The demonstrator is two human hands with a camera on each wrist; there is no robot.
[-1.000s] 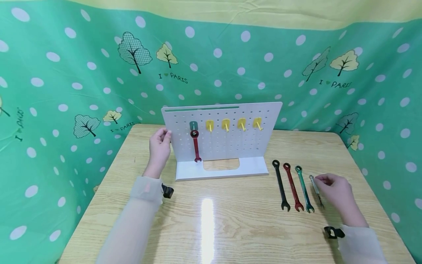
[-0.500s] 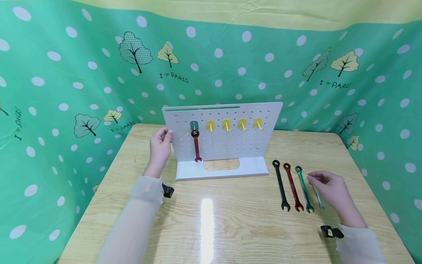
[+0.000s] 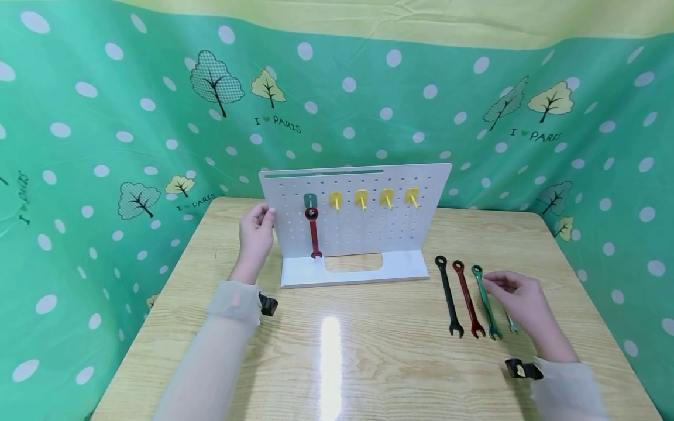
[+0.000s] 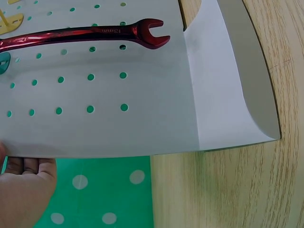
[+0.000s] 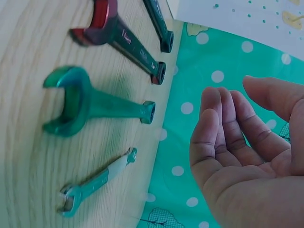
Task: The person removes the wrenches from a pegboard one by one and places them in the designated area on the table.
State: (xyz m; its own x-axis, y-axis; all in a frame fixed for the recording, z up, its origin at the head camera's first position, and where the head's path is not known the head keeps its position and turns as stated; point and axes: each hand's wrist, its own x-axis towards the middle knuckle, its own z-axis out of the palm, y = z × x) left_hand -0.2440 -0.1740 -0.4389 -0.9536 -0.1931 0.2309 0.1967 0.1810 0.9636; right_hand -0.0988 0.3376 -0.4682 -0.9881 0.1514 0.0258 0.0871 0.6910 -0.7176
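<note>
My left hand (image 3: 256, 237) grips the left edge of a white pegboard stand (image 3: 363, 231), thumb in front and the other fingers behind. A red combination wrench (image 3: 314, 237) hangs on the board from its teal hook (image 3: 310, 200). My right hand (image 3: 521, 301) hovers above the right end of a wrench row, nearest the green wrench (image 3: 485, 301). The right wrist view shows its thumb apart from the bent fingers, nothing between them. A small silver wrench (image 5: 97, 183) lies partly hidden under this hand in the head view. Left of the green one lie a red wrench (image 3: 467, 298) and a black wrench (image 3: 448, 298).
Several yellow hooks (image 3: 360, 199) stick out of the board to the right of the hung wrench. The stand's base (image 3: 405, 266) lies flat on the wooden table (image 3: 389, 345). A green dotted curtain (image 3: 368, 105) surrounds the table's back and sides.
My right hand has moved left from the small silver wrench toward the green wrench. The silver wrench still lies on the table. The left hand has stayed on the board's edge.
</note>
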